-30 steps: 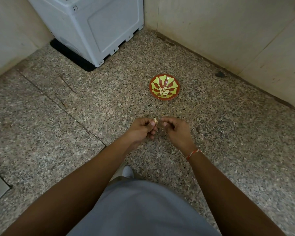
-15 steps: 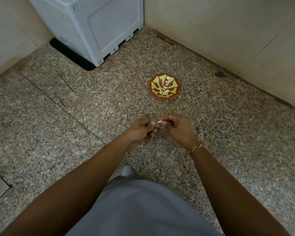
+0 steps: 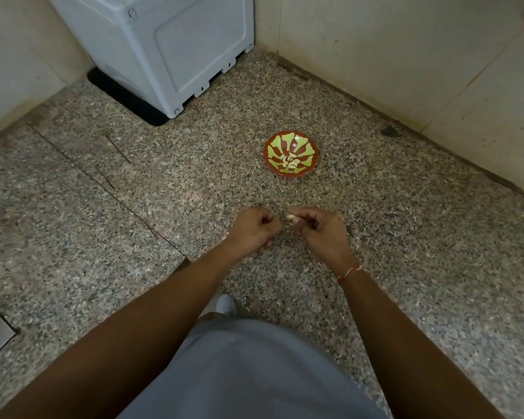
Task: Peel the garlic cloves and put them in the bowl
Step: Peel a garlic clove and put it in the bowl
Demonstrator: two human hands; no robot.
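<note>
Hands pulled apart since 0.5 s ago: right hand (image 3: 321,231) pinches bare-looking clove (image 3: 291,217), left hand (image 3: 254,228) curled, contents can't tell, so bowl (image 3: 271,164) drop prob next.

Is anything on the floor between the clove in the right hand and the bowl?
Nothing visible. The right hand pinches the garlic clove, and only bare speckled floor lies between it and the bowl, beyond the hands.

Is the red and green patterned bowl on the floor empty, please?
No, pale peeled garlic cloves lie inside the red and green patterned bowl.
</note>
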